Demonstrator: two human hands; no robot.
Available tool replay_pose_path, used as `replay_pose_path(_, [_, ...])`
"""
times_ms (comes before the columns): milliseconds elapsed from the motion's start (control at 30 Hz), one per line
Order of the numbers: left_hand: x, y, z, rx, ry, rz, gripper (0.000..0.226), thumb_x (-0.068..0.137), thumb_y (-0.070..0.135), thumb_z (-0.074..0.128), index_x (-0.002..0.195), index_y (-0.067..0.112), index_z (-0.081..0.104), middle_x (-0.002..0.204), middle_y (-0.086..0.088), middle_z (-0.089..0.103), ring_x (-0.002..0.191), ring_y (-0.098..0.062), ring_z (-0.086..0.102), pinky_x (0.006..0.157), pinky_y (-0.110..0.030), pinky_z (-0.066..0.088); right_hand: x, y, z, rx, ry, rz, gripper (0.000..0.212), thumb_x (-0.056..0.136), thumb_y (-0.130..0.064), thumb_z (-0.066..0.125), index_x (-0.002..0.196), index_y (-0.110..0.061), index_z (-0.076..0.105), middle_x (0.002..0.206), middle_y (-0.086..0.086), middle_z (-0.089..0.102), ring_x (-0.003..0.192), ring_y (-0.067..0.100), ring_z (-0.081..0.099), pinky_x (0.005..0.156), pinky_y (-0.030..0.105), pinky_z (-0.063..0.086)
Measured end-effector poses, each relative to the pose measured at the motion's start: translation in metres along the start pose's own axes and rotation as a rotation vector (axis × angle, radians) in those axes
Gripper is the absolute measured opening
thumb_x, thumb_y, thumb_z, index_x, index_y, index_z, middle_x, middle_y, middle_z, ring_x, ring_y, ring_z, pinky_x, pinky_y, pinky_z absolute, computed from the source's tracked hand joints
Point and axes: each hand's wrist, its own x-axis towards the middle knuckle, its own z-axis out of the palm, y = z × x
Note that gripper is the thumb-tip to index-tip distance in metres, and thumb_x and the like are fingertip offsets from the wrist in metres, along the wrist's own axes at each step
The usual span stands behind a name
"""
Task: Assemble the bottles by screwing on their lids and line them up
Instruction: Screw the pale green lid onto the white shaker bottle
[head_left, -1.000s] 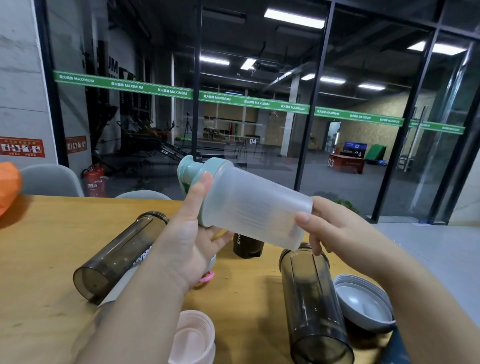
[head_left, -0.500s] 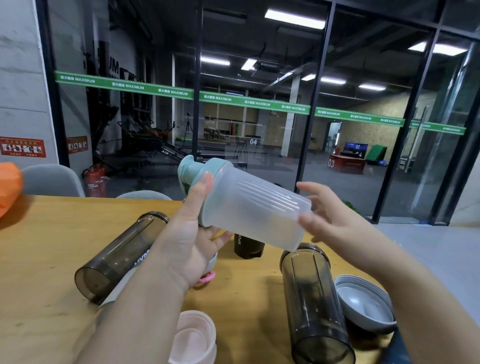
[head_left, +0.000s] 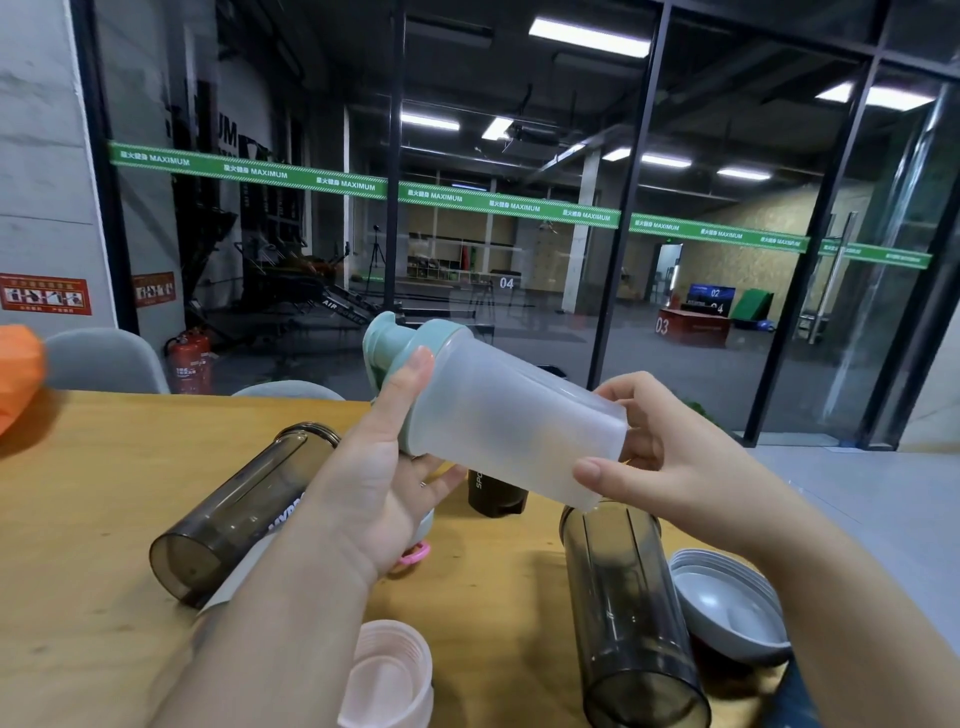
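Wooden worktop (head_left: 93, 499), nearest edge: pink cup (head_left: 387, 680), grey bowls (head_left: 727, 608), two smoky bottles (head_left: 631, 613) lying lidless. Above them, the left hand (head_left: 374, 493) grips the mint lid (head_left: 395, 348) and the right hand (head_left: 660, 462) pinches the base of a frosted bottle (head_left: 509, 426), held tilted, empty.
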Motion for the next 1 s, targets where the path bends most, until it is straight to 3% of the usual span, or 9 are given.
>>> replay_pose_path(200, [-0.0007, 0.0002, 0.0006, -0.002, -0.013, -0.006, 0.050, 0.069, 0.044, 0.065, 0.115, 0.025, 0.064, 0.104, 0.001, 0.074, 0.102, -0.022, 0.067, 0.089, -0.041, 0.049, 0.0001, 0.0023, 0.0005, -0.054, 0.001, 0.027, 0.066, 0.051, -0.083, 0.057, 0.104, -0.043, 0.047, 0.094, 0.003, 0.069, 0.087, 0.021, 0.067, 0.077, 0.053, 0.054])
replay_pose_path(400, [-0.0014, 0.0000, 0.0002, -0.019, -0.037, -0.006, 0.050, 0.070, 0.044, 0.065, 0.117, 0.025, 0.064, 0.109, -0.002, 0.073, 0.105, -0.024, 0.068, 0.089, -0.044, 0.049, 0.0008, -0.0006, 0.0017, -0.071, 0.007, 0.038, 0.057, 0.054, -0.079, 0.047, 0.096, -0.040, 0.054, 0.083, -0.014, 0.067, 0.078, 0.004, 0.064, 0.071, 0.034, 0.055])
replay_pose_path(533, [-0.0016, 0.0005, 0.0004, -0.049, -0.073, 0.020, 0.048, 0.071, 0.041, 0.063, 0.116, 0.023, 0.064, 0.106, -0.001, 0.074, 0.101, -0.022, 0.069, 0.089, -0.044, 0.049, 0.0002, -0.0012, 0.0030, 0.004, 0.009, 0.061, 0.058, 0.053, -0.076, 0.047, 0.093, -0.035, 0.056, 0.074, -0.023, 0.063, 0.063, -0.002, 0.061, 0.060, 0.022, 0.043])
replay_pose_path(667, [-0.0012, -0.0006, -0.0010, -0.053, -0.070, 0.036, 0.050, 0.070, 0.039, 0.064, 0.117, 0.022, 0.064, 0.106, -0.001, 0.074, 0.103, -0.023, 0.067, 0.092, -0.043, 0.049, 0.0019, 0.0016, 0.0036, -0.008, -0.009, 0.071, 0.060, 0.056, -0.075, 0.047, 0.092, -0.030, 0.060, 0.068, -0.015, 0.063, 0.056, 0.001, 0.055, 0.060, 0.030, 0.042])
replay_pose_path(800, [-0.0001, 0.0003, -0.0010, 0.040, -0.059, 0.060, 0.057, 0.068, 0.046, 0.063, 0.122, 0.026, 0.061, 0.112, 0.001, 0.072, 0.109, -0.020, 0.066, 0.098, -0.043, 0.046, 0.0025, 0.0017, 0.0057, 0.043, -0.037, 0.066, 0.055, 0.060, -0.072, 0.050, 0.093, -0.029, 0.060, 0.060, -0.014, 0.060, 0.050, 0.001, 0.052, 0.056, 0.025, 0.037])
replay_pose_path(900, [0.0027, 0.0026, -0.0030, 0.081, -0.045, 0.088, 0.061, 0.073, 0.050, 0.070, 0.127, 0.026, 0.057, 0.118, 0.000, 0.070, 0.110, -0.020, 0.066, 0.098, -0.046, 0.046, 0.0027, 0.0013, 0.0051, 0.035, -0.083, 0.081, 0.055, 0.060, -0.073, 0.053, 0.100, -0.035, 0.058, 0.071, -0.006, 0.065, 0.058, 0.005, 0.058, 0.058, 0.026, 0.047])
replay_pose_path(1000, [0.0039, 0.0042, -0.0039, 0.090, -0.044, 0.101, 0.070, 0.065, 0.047, 0.072, 0.129, 0.024, 0.056, 0.118, 0.000, 0.070, 0.107, -0.019, 0.067, 0.090, -0.043, 0.052, 0.0026, 0.0008, 0.0024, 0.007, -0.123, 0.095, 0.062, 0.059, -0.068, 0.058, 0.114, -0.042, 0.050, 0.095, -0.020, 0.066, 0.084, -0.004, 0.064, 0.074, 0.021, 0.053])
